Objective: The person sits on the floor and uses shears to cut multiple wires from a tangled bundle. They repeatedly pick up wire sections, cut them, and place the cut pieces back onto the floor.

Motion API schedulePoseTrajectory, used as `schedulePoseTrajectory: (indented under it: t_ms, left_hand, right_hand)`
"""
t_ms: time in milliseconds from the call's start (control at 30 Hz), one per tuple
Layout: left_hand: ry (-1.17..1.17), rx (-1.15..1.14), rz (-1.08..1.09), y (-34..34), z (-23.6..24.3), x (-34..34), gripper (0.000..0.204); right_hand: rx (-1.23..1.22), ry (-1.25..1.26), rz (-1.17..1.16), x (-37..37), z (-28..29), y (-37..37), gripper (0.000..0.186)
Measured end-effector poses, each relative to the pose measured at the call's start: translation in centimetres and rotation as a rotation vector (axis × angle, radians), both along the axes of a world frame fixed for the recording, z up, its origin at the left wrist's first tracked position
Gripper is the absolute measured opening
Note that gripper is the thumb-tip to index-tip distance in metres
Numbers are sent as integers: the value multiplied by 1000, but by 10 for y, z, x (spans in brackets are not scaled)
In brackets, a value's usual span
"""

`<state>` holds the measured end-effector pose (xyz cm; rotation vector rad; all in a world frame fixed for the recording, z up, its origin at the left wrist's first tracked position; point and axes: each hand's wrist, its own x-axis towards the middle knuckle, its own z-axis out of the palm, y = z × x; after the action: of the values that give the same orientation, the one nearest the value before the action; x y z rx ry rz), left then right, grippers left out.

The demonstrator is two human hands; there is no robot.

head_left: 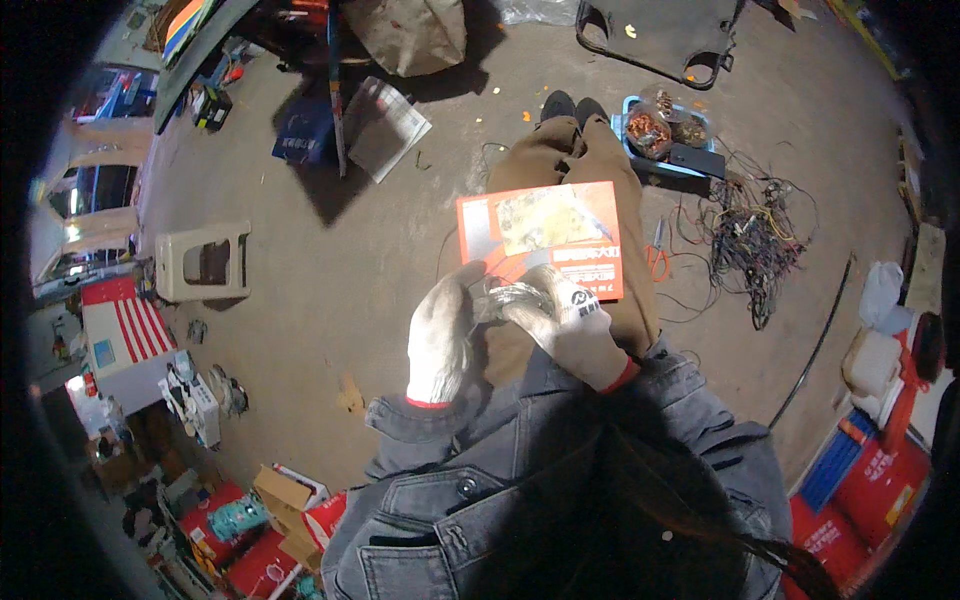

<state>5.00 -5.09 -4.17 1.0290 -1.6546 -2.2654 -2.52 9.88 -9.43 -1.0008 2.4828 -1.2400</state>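
Both my hands wear white knit gloves with red cuffs and meet above my lap. My right hand (580, 328) is closed around a small coil of silvery wire (515, 300). At the coil's left side my left hand (441, 328) pinches the wire with its fingertips, partly hidden in shadow. Beneath them, a flat red-and-white printed cardboard piece (607, 268) lies across my brown trousers. On its upper part is a pale yellowish patch (545, 220), too washed out by light to make out.
Right of my legs lie orange-handled scissors (657, 252) and a tangle of wires (760, 240). A blue bin (622, 130) beyond them holds bags of copper-coloured scrap. A beige plastic stool (205, 262) lies on the left; newspaper (385, 125) and a dark blue box (303, 133) are ahead.
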Motion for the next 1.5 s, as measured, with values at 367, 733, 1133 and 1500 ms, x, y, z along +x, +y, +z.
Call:
schedulePoseTrajectory:
  t_ms: [367, 733, 1133, 1500]
  left_hand:
    - [316, -321, -125, -11, -28, -3, 60]
    - [212, 271, -82, 21, -20, -24, 63]
    - [117, 112, -6, 42, -13, -34, 55]
    - [-21, -359, -127, 49, -6, -71, 55]
  right_hand:
    - [-148, -110, -3, -3, 16, -25, 43]
    - [-171, -786, 36, -6, 38, 0, 53]
    - [-268, 31, -121, 7, 7, 9, 40]
    - [-518, -258, -316, -26, 10, 34, 40]
